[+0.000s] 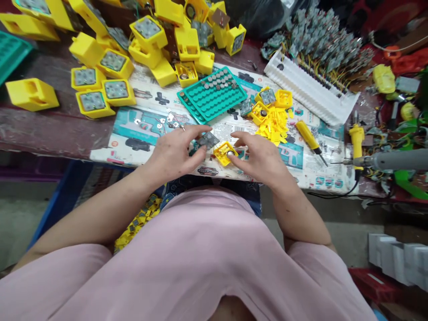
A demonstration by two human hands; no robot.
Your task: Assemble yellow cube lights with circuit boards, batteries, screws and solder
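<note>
My left hand point(182, 150) pinches a small grey keypad piece point(207, 140) between thumb and fingers, just above the printed cardboard. To its right, a small open yellow plastic housing point(224, 154) with a round silvery part inside lies near the cardboard's front edge. My right hand point(257, 155) curls round the housing's right side, thumb at the silvery part and index finger raised apart from it. Behind both hands sits a teal tray point(214, 100) with rows of button cells at its far end. Loose small metal pieces point(167, 121) lie beyond my left hand.
Yellow housings with grey keypads point(92, 100) crowd the back left. A pile of small yellow pieces point(276, 125) and a yellow screwdriver point(310, 141) lie to the right. Farther right are a white foam rack point(310, 89) of wired parts and an electric screwdriver point(391, 160).
</note>
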